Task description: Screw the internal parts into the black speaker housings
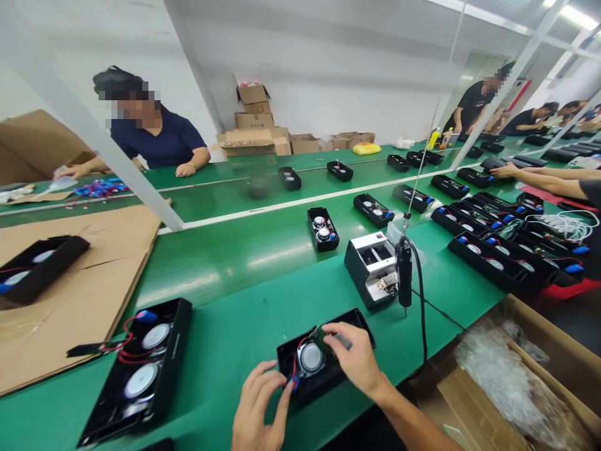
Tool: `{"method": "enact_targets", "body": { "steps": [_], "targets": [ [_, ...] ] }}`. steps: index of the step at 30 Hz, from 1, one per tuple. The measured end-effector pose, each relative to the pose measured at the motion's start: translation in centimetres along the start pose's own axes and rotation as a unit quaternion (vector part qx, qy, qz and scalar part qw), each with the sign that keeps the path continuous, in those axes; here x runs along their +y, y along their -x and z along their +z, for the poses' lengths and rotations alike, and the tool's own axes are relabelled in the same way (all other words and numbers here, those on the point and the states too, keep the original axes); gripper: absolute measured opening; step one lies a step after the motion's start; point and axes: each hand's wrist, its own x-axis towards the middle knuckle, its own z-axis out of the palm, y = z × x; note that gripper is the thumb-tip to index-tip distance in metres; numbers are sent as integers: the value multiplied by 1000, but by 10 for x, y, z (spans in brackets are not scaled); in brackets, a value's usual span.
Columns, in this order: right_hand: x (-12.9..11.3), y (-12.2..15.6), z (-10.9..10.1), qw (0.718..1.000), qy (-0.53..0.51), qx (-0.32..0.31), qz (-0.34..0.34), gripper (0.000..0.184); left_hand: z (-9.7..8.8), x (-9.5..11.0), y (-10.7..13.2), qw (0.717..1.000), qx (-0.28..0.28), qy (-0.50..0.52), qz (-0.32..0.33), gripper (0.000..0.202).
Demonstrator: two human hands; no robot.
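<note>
In front of me a black speaker housing [335,374] lies slanted on the green bench, with a round speaker driver [310,358] and a red wire inside. My left hand [263,404] is at its left end, thumb and fingers closing on a small blue battery [295,383], mostly hidden. My right hand [354,357] reaches in from the right and pinches a green circuit board [321,339] beside the driver. The second driver position is covered by this hand. To the left is another black housing [171,369] with two drivers, red wires and a blue battery.
A silver-and-black machine [370,269] stands beyond my right hand, with a black electric screwdriver [404,275] hanging before it. Several open housings [488,260] crowd the right. Cardboard [94,269] covers the left. A person [159,138] sits opposite; a co-worker's hands [509,170] are far right.
</note>
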Motion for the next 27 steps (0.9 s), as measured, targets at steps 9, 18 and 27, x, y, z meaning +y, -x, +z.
{"method": "enact_targets", "body": {
  "steps": [9, 18, 27],
  "targets": [
    [-17, -8, -39, 869, 299, -338, -203, 21, 16, 7, 6, 985, -126, -92, 68, 32],
    [-15, -16, -31, 831, 289, -458, -129, 29, 46, -5, 10, 969, -207, -117, 68, 52],
    [-20, -14, -40, 844, 236, -470, -108, 28, 42, 2, 6, 964, -228, -101, 93, 46]
  ]
}}
